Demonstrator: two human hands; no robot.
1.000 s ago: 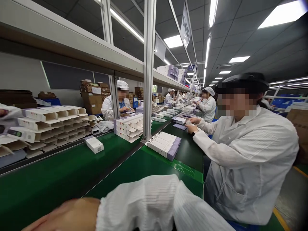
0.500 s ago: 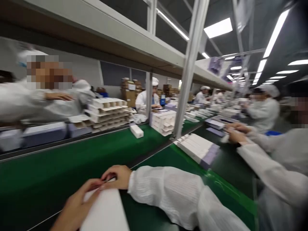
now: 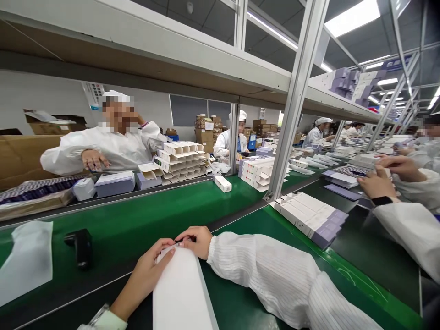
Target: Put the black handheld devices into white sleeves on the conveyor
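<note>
A long white box (image 3: 182, 293) lies lengthwise in front of me, its near end cut off by the bottom of the picture. My left hand (image 3: 153, 268) grips its far left edge, thumb over the top and fingers at the far end. From the right, my right hand (image 3: 196, 240) curls round the same far end, and its fingertips meet those of the left. Part of what the fingers press there is hidden. On the green belt to the left rest a black handheld device (image 3: 81, 247) and a translucent white sheet or pouch (image 3: 29, 259).
A metal post (image 3: 297, 96) rises beyond my right arm, under a long shelf (image 3: 154, 50). Flat white-and-lilac cartons (image 3: 309, 215) lie at right, near a co-worker's hands (image 3: 388, 178). Stacked open cartons (image 3: 185, 160) and a small white box (image 3: 222, 183) are across the belt (image 3: 137, 215).
My view has turned left, so the scene sits further right. The black device and pale sheet have come into view. Both hands stay at the white box's far end.
</note>
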